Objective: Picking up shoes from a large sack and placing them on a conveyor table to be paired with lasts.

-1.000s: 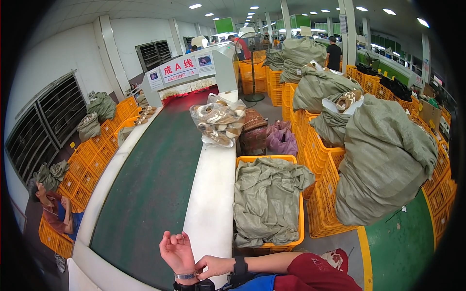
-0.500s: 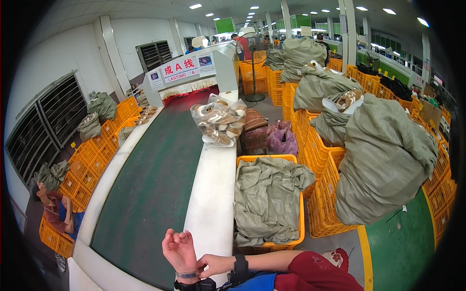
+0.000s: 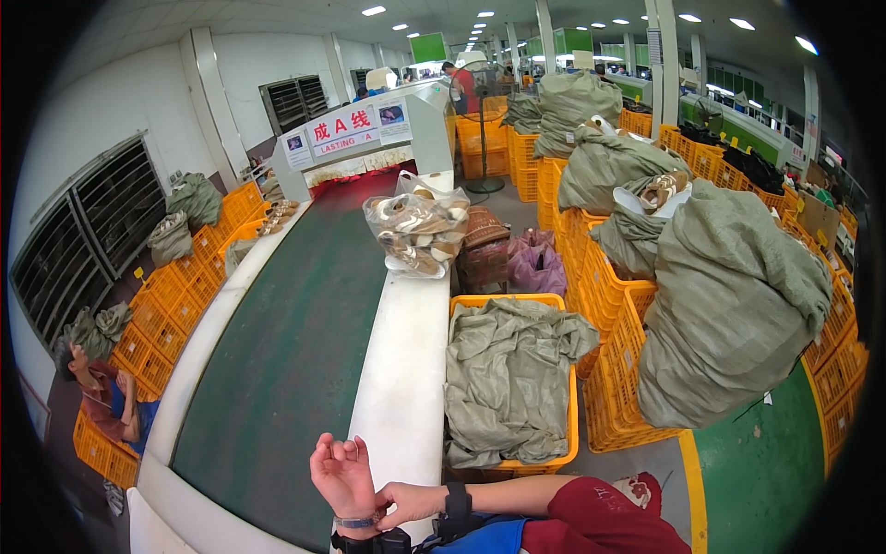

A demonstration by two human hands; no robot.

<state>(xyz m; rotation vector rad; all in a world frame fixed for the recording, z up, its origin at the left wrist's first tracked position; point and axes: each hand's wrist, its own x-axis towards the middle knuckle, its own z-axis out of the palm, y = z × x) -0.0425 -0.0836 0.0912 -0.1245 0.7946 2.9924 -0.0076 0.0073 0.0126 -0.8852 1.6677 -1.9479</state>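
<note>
Near the bottom edge, over the near end of the belt, my left hand (image 3: 341, 475) is raised palm up. Its fingers curl loosely and hold nothing. A silver metal wristband (image 3: 356, 523) circles that wrist, above a black strap (image 3: 369, 542) with a dark box-like piece on it. My right hand (image 3: 411, 503) reaches across from the right, its thumb and fingers closed at the side of the metal wristband. Its fingertips partly hide the band's edge. Another black strap (image 3: 458, 501) is around my right wrist.
A green conveyor belt (image 3: 277, 369) runs to a machine opening. On its white right ledge (image 3: 397, 369) stands a clear bag of brown-and-white shoes (image 3: 417, 226). Right of it are yellow crates (image 3: 609, 406) and grey-green sacks (image 3: 729, 305). A person (image 3: 106, 402) sits at the left.
</note>
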